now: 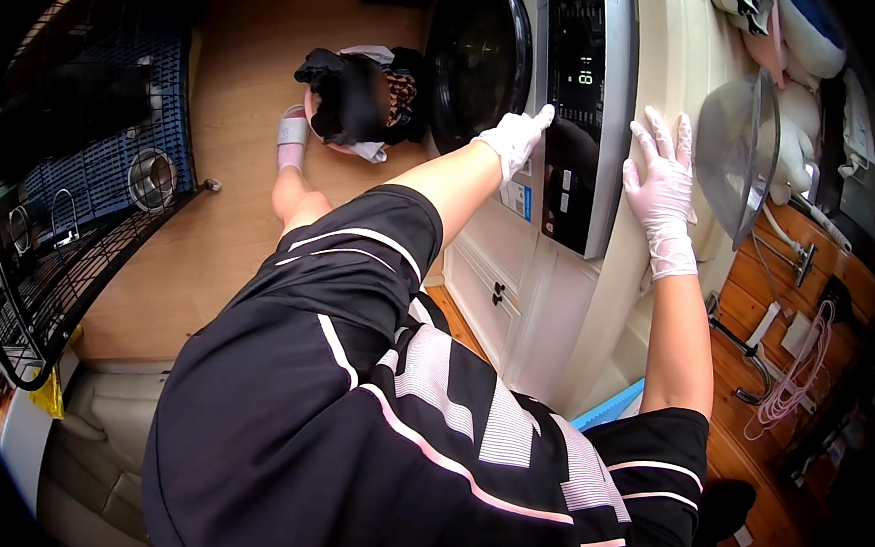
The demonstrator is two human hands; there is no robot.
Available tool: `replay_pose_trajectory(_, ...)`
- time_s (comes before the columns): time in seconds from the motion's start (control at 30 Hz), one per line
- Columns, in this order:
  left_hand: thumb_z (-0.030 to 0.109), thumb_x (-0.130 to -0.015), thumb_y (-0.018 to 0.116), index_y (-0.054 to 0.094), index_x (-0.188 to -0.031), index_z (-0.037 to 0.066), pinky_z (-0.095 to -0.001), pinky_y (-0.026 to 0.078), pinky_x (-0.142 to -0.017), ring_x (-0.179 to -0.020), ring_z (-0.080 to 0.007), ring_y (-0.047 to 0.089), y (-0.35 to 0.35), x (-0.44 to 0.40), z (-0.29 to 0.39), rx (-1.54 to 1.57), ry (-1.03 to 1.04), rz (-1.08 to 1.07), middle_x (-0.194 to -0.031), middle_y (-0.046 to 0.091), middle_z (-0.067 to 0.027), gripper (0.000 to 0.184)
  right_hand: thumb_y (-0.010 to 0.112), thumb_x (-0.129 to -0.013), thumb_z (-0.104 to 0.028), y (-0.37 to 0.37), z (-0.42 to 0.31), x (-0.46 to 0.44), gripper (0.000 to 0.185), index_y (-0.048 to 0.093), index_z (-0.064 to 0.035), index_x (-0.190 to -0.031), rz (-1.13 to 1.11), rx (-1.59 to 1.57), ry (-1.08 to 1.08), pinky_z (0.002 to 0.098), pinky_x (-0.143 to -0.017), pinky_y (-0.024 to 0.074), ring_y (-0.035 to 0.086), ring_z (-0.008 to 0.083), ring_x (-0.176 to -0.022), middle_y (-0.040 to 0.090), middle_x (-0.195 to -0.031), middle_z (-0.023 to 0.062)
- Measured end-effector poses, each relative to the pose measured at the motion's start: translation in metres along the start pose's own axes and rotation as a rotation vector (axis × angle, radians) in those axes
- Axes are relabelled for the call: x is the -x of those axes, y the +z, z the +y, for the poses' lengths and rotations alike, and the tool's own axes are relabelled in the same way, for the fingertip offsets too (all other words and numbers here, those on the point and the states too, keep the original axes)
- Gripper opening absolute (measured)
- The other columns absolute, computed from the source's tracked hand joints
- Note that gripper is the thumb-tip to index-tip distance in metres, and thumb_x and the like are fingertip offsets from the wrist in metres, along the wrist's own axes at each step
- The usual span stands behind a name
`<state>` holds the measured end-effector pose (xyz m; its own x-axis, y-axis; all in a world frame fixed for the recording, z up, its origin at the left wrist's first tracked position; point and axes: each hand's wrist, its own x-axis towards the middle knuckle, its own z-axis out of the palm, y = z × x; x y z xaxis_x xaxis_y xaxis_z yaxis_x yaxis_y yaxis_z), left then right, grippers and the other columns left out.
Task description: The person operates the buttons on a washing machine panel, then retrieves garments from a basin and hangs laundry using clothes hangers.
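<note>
Washer control panel [577, 69], upper right of centre, display lit. Left hand [515, 146] at its edge: one digit extended, others appear curled; contact and any grip cannot be told. Right hand [661, 198] open, fingers spread, over pale surface [665, 69], nothing visibly held. Risk: gloved fingertip presses a neighbouring control through poor aim. Dark round door [479, 55] beside heaped clothes [351, 93], upper centre; the heap could obstruct its swing. Transparent cover [738, 155] near right hand; a sideways move could knock it.
</note>
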<state>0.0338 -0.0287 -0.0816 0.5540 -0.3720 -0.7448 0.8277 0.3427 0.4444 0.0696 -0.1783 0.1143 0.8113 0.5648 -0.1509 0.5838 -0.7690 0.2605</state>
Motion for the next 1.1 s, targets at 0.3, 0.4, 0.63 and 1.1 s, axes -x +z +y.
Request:
replay_pose_trajectory(0.3,0.064,-0.088,0.043,0.04,-0.137,0.009,-0.0405,0.03,-0.107,-0.129,-0.0294,0.038,0.005,0.013,0.001,0.256,-0.131,0.017,-0.144,0.039,-0.0127,0.075,0.063,-0.073,-0.014,0.001,0.001,0.001,0.05,0.058,-0.0141,-0.123,-0.005,0.005,0.005,0.0414,-0.11,0.0293,0.025,0.0356,-0.137,0.041,-0.142,0.0002)
replay_pose_trajectory(0.4,0.065,-0.088,0.042,0.04,-0.138,0.009,-0.0407,0.027,-0.108,-0.131,-0.0293,0.035,0.007,0.019,0.004,0.279,-0.123,0.0,-0.144,0.038,-0.0133,0.075,0.063,-0.073,-0.013,0.0,0.0,0.001,0.049,0.058,-0.0138,-0.122,-0.003,-0.002,0.009,0.0417,-0.11,0.0296,0.025,0.0358,-0.137,0.041,-0.142,-0.0003)
replay_pose_trajectory(0.63,0.065,-0.086,0.045,0.037,-0.139,0.008,-0.0413,0.029,-0.107,-0.13,-0.0306,0.036,0.003,0.003,-0.007,0.19,-0.067,-0.054,-0.144,0.038,-0.0152,0.078,0.063,-0.073,-0.013,0.001,0.002,0.001,0.049,0.058,-0.0132,-0.122,0.004,-0.007,0.003,0.0417,-0.11,0.0292,0.024,0.0358,-0.137,0.041,-0.142,-0.0009)
replay_pose_trajectory(1.1,0.062,-0.088,0.045,0.033,-0.141,0.002,-0.0456,0.026,-0.108,-0.136,-0.0361,0.027,0.005,0.003,-0.007,0.115,-0.003,-0.032,-0.148,0.028,-0.0182,0.08,0.063,-0.073,-0.013,0.0,0.001,0.001,0.049,0.058,-0.0122,-0.121,0.001,-0.013,-0.001,0.0424,-0.11,0.0288,0.024,0.037,-0.137,0.041,-0.141,0.0012)
